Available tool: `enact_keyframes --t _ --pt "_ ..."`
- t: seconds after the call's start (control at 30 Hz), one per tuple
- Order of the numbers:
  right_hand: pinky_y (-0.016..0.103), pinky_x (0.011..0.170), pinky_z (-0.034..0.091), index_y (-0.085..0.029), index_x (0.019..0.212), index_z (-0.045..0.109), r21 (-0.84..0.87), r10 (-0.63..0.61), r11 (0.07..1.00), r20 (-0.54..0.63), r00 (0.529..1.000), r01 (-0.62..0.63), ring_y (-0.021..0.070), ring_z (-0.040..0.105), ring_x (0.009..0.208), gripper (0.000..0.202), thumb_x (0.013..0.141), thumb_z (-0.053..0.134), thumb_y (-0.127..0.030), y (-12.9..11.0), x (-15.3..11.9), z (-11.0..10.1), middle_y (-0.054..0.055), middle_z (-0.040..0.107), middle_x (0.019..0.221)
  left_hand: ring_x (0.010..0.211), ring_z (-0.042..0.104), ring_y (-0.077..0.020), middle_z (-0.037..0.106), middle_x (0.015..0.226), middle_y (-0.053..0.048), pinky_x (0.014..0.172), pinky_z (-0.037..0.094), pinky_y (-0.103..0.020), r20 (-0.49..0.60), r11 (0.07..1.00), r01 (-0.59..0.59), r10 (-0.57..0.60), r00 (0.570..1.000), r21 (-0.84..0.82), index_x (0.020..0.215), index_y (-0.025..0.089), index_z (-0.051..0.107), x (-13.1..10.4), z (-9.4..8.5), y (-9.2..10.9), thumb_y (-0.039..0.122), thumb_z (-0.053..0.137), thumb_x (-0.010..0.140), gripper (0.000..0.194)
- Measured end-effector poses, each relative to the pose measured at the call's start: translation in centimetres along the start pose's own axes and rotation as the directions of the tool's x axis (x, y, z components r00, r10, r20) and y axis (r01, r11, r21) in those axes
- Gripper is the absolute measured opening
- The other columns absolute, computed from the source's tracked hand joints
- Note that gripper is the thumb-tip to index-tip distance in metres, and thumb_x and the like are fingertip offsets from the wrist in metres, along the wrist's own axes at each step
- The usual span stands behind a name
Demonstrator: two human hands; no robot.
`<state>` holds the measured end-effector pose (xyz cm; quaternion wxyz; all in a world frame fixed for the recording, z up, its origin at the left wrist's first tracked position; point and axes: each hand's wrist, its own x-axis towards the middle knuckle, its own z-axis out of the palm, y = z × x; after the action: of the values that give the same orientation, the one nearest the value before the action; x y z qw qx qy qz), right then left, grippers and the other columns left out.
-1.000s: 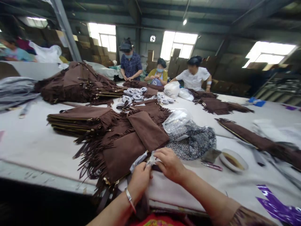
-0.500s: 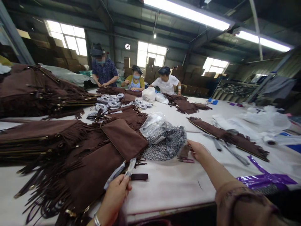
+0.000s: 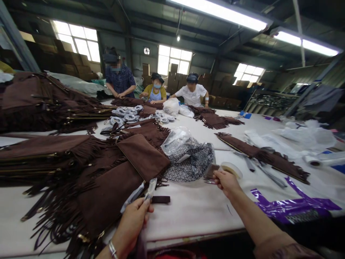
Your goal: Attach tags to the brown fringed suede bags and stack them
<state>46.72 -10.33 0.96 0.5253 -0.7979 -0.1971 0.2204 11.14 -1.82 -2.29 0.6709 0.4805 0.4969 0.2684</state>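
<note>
My left hand (image 3: pixel 133 219) is closed around a strap wrapped in clear plastic (image 3: pixel 151 187). The wrapped end sticks up past the thumb, and a dark length hangs below the fist. Behind that hand lie brown suede-like fringed bags (image 3: pixel 107 194), a smaller flat pouch (image 3: pixel 144 156) resting on top. A short dark strip (image 3: pixel 161 199) lies beside my fingers. My right hand (image 3: pixel 226 183) has its fingertips pinched together beside a small brown piece (image 3: pixel 211 172); what they hold, if anything, is too small to make out. A tape roll (image 3: pixel 234 169) stands partly hidden behind this hand.
A black-and-white woven item (image 3: pixel 188 162) in clear plastic lies mid-table. More brown bags (image 3: pixel 40 151) are stacked at left, near coiled wrapped straps (image 3: pixel 126 114). Purple packaging (image 3: pixel 293 205) and plastic sheeting (image 3: pixel 304 136) lie at right. Three people work across the table.
My right hand has drawn back slightly from the woven item's bag, and the tape roll now shows behind it. My left hand keeps its hold, almost unmoved.
</note>
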Motion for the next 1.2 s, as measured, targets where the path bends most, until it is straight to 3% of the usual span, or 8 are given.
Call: enact_keyframes --t 0.13,0.2,0.33,0.53,0.7,0.97,1.03,1.2 --pt "0.023 0.036 0.027 -0.018 0.049 0.054 -0.168 -0.001 0.986 0.067 0.998 0.013 0.0108 0.043 0.037 0.021 0.063 0.066 -0.027 0.2 -0.2 -0.6 0.002 0.053 0.042 0.040 0.036 -0.0100 0.046 0.048 0.003 0.042 0.024 -0.023 -0.059 0.980 -0.087 0.099 0.993 0.177 0.065 0.018 0.060 0.0 -0.3 -0.6 0.052 0.057 0.077 0.037" --pt "0.024 0.038 0.029 -0.016 0.051 0.059 -0.241 0.009 0.969 0.220 0.975 0.046 0.0112 0.045 0.037 0.020 0.064 0.069 -0.027 0.0 -2.0 -0.2 0.003 0.056 0.043 0.043 0.040 -0.0118 0.048 0.047 0.001 0.046 0.025 -0.025 -0.091 0.940 -0.155 0.191 0.977 0.302 0.060 0.019 0.060 -0.4 -0.5 -0.6 0.041 0.055 0.081 0.031" --pt "0.023 0.042 0.032 -0.017 0.062 0.063 -0.227 0.018 0.955 0.685 0.728 0.190 0.0100 0.047 0.044 0.030 0.076 0.063 -0.043 -1.9 -8.2 3.8 0.001 0.059 0.053 0.057 0.052 -0.0157 0.061 0.060 -0.003 0.057 0.032 -0.027 -0.070 0.823 -0.302 0.380 0.923 0.480 0.062 0.020 0.063 -1.3 -0.7 -0.1 0.028 0.053 0.084 0.025" --pt "0.020 0.043 0.033 -0.016 0.065 0.062 -0.041 -0.095 0.961 0.881 0.464 0.274 0.0075 0.045 0.044 0.035 0.080 0.057 -0.046 -6.7 -15.1 13.6 -0.001 0.057 0.054 0.070 0.060 -0.0188 0.067 0.077 -0.007 0.064 0.040 -0.029 0.086 0.509 -0.387 0.516 0.852 0.769 0.081 0.017 0.063 -2.3 -0.6 -0.2 0.024 0.043 0.091 0.023" --pt "0.020 0.037 0.031 -0.017 0.055 0.058 -0.246 0.017 0.915 0.816 0.577 0.320 0.0078 0.045 0.035 0.031 0.077 0.057 -0.038 -6.0 -15.9 17.1 -0.001 0.058 0.047 0.069 0.063 -0.0207 0.066 0.078 -0.009 0.061 0.045 -0.030 0.160 0.339 -0.378 0.525 0.836 0.862 0.084 0.016 0.060 -2.7 -0.8 -1.1 0.020 0.037 0.093 0.025" --pt "0.020 0.034 0.030 -0.019 0.049 0.054 -0.314 0.070 0.920 0.718 0.692 0.233 0.0080 0.043 0.031 0.023 0.070 0.059 -0.026 -5.1 -16.6 17.5 -0.004 0.052 0.036 0.072 0.065 -0.0222 0.068 0.087 -0.011 0.062 0.047 -0.031 0.154 0.335 -0.442 0.627 0.764 0.832 0.129 0.014 0.043 -3.4 -0.9 -2.0 0.022 0.036 0.094 0.037" --pt "0.020 0.034 0.031 -0.019 0.051 0.054 -0.299 0.061 0.927 0.715 0.697 0.226 0.0083 0.044 0.032 0.022 0.071 0.058 -0.028 -5.0 -16.7 17.3 -0.004 0.053 0.038 0.076 0.065 -0.0229 0.068 0.088 -0.012 0.066 0.047 -0.032 0.186 0.345 -0.488 0.631 0.753 0.802 0.118 0.015 0.052 -3.4 -0.9 -1.9 0.022 0.034 0.094 0.031" --pt "0.020 0.037 0.033 -0.017 0.060 0.061 -0.243 0.017 0.939 0.738 0.675 0.242 0.0081 0.047 0.037 0.022 0.075 0.058 -0.032 -4.3 -16.7 16.2 -0.001 0.060 0.049 0.071 0.063 -0.0221 0.067 0.077 -0.010 0.063 0.042 -0.031 0.051 0.526 -0.399 0.557 0.829 0.751 0.082 0.016 0.061 -3.0 -1.0 -1.2 0.028 0.042 0.092 0.025"
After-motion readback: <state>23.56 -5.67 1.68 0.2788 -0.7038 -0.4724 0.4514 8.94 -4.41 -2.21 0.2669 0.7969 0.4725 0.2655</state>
